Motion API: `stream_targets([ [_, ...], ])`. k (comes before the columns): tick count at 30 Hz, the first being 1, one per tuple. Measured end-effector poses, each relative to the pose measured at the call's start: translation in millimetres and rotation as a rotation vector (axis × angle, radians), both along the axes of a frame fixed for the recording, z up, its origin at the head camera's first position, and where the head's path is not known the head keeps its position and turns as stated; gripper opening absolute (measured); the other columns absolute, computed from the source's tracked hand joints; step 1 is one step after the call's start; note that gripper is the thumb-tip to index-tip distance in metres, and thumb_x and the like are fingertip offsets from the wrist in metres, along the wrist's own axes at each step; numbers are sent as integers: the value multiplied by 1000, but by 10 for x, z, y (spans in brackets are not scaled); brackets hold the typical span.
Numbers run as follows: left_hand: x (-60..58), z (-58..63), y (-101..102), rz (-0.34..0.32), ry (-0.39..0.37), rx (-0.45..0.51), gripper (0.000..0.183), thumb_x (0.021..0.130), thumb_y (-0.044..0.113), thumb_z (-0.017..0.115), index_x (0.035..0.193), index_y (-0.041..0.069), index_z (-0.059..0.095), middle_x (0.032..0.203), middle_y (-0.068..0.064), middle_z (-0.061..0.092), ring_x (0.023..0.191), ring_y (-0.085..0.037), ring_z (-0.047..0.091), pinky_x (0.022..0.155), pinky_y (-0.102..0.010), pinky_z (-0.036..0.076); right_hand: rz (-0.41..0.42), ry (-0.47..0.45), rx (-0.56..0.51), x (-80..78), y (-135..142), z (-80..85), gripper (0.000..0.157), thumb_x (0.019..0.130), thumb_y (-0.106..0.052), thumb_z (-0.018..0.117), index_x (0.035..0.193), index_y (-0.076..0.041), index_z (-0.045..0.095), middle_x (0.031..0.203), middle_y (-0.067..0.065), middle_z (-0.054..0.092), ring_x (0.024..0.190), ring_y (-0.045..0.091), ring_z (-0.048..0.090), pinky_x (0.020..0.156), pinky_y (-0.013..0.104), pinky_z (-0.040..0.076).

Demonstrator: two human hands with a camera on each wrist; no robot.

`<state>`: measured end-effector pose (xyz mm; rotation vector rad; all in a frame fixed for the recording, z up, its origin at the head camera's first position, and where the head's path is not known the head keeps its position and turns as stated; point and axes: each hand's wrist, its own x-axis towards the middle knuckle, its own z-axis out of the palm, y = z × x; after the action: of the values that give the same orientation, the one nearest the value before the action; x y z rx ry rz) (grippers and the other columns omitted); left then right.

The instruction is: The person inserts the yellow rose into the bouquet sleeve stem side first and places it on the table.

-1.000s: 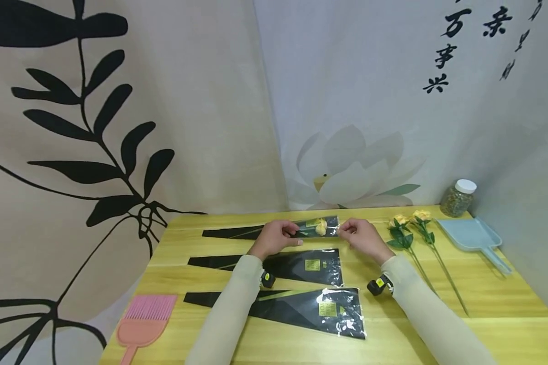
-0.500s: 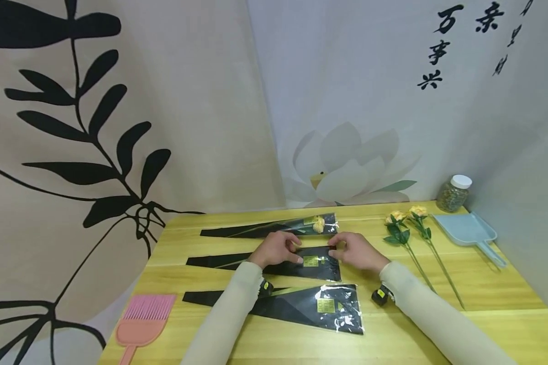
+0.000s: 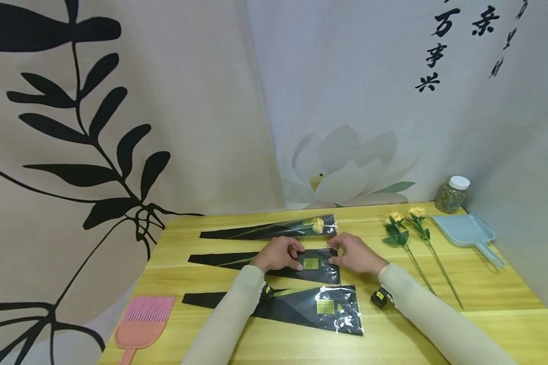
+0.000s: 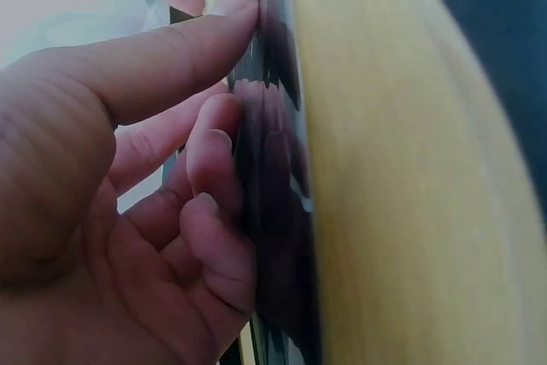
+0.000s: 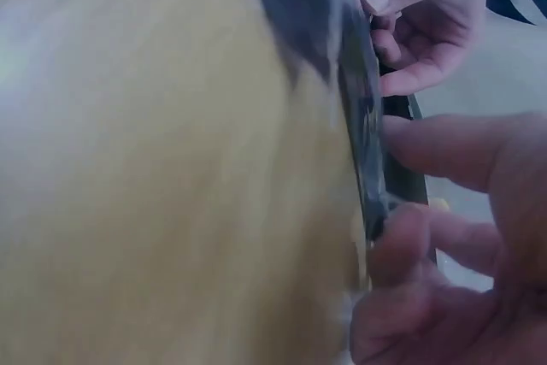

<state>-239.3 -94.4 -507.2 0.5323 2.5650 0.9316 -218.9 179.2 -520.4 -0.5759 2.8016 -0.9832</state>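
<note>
The middle sleeve [image 3: 312, 275] is black, tapering, gold-labelled. Left hand [image 3: 278, 253] and right hand [image 3: 357, 256], fingers loosely bent and parted, touch it, having left the far sleeve [image 3: 265, 231].

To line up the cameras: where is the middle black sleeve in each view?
Head: middle black sleeve, lower centre, at left hand and right hand.
Left wrist: middle black sleeve, upright strip near centre, right of left hand.
Right wrist: middle black sleeve, upright strip right of centre, upper part, left of right hand.
Shared landmark: wooden tabletop, right of the strip in left wrist, left of it in right wrist.
</note>
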Motion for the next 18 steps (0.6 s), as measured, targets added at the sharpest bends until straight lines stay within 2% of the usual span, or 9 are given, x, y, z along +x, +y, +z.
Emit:
stream_targets([
  [2,10,6,4,-1,-7,13,42,80,19,95,118,20,77,94,1,70,83,-16,63,85,-37,56,-12,-35,-17,-9,-1,-2,48,89,-21,86,130,-2,71,106,4,70,95,20,63,89,43,56],
  [6,21,12,9,-2,-14,24,42,80,19,95,118,21,77,95,0,70,84,-17,63,85,-39,56,-34,-121,-66,-13,16,7,31,92,-26,83,115,-7,73,89,2,65,79,17,57,73,34,50],
  [9,28,2,10,-5,-5,17,42,81,20,94,119,20,76,95,0,70,84,-17,62,85,-39,56,-45,-173,-108,-6,37,18,26,94,-31,81,105,-11,69,90,3,66,80,18,59,72,33,50],
  [13,37,-15,9,-1,11,12,42,82,22,94,120,20,76,94,1,69,83,-16,62,84,-38,56,-35,-237,-180,-7,75,20,28,96,-32,78,103,-9,64,96,5,68,86,19,63,75,34,53],
  [15,39,-17,9,1,15,18,42,82,22,94,120,20,76,93,2,69,82,-16,62,83,-38,55,-42,-276,-200,-5,101,17,27,96,-32,77,100,-9,65,90,3,67,79,17,62,70,31,52],
  [18,38,-22,16,0,19,30,42,82,22,94,120,19,75,93,2,69,82,-17,62,82,-37,55,-40,-325,-212,9,139,19,26,97,-30,76,90,-7,67,76,-1,61,64,13,52,58,27,45],
])
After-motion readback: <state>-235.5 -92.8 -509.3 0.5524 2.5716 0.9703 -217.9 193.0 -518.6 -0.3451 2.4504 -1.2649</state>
